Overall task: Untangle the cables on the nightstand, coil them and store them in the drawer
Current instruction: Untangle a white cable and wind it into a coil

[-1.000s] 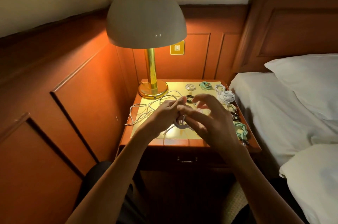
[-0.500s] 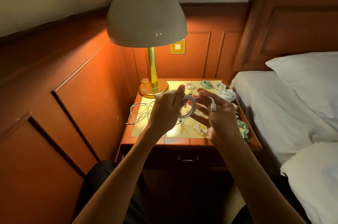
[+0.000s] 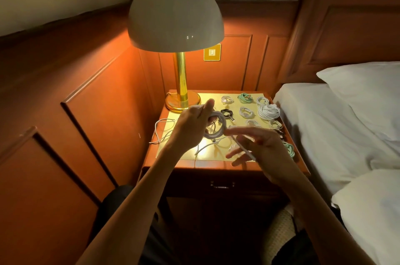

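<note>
**A:** Obs.: left hand (image 3: 190, 126) grips the white coil (image 3: 216, 133) above the desk (image 3: 184, 165). Its tail runs across the right hand (image 3: 262, 147). Blur hides whether those fingers pinch it.

**B:** Method: lay each turn the same size, left thumb pinning the loops. Tuck the tail through so nothing springs open.

**A:** Loose cable (image 3: 161, 132) lies at the left edge. Drawer (image 3: 221, 184) closed.

**B:** Coil that one next, then open it.

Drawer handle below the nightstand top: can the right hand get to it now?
Probably yes. The drawer handle sits just below the right hand with nothing in front of it, but that hand holds the white cable and would likely have to free itself first.
</note>
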`<state>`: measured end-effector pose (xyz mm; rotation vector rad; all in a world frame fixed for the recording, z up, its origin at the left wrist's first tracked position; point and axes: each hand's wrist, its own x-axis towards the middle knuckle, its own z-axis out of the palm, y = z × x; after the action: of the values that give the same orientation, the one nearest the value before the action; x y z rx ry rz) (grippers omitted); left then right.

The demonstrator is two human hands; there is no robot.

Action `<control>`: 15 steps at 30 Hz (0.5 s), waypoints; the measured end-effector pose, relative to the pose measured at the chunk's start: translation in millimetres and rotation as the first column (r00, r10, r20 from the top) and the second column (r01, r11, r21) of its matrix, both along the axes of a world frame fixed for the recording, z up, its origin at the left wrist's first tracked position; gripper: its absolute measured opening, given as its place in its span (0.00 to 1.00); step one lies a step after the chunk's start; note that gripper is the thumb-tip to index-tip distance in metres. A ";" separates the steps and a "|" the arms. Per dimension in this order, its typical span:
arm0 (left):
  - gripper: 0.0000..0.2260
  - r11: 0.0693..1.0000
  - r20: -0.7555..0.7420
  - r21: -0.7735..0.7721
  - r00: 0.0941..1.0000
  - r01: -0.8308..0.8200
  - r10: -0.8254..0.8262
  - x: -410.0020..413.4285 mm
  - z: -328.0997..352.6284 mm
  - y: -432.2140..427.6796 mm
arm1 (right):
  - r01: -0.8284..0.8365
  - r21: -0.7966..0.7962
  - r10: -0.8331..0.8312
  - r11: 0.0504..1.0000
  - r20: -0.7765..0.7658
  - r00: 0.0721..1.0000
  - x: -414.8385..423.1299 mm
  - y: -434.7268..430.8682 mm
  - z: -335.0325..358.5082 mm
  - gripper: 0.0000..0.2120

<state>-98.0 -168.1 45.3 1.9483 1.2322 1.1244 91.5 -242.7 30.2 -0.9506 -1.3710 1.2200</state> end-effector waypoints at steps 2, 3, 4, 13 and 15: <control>0.25 1.000 -0.019 0.018 1.000 -0.018 0.018 -1.8 0.3 -1.0 | -0.135 -0.177 0.098 0.975 -0.206 0.974 5.9 1.9 0.2 0.17; 0.25 0.999 -0.024 0.026 0.999 -0.028 0.029 -3.1 0.6 -1.5 | -0.178 -0.204 0.126 0.963 -0.243 0.962 8.6 2.9 1.4 0.15; 0.24 0.999 -0.029 0.031 0.999 -0.031 0.032 -4.6 0.6 -1.4 | -0.191 -0.185 0.153 0.964 -0.202 0.967 11.8 4.9 2.7 0.12; 0.23 0.990 -0.188 -0.140 0.980 0.033 -0.059 -8.6 -12.5 -3.7 | -0.293 -0.182 0.345 0.939 0.520 0.781 31.8 28.3 9.8 0.13; 0.23 0.961 -0.131 -0.262 0.983 0.090 -0.128 -11.5 -14.5 -2.3 | -0.152 0.086 0.037 0.985 0.751 0.660 24.5 32.9 9.5 0.12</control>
<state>-109.4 -170.5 30.7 1.9013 1.2595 0.7378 116.0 -209.8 39.7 -1.3752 -2.1514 0.7832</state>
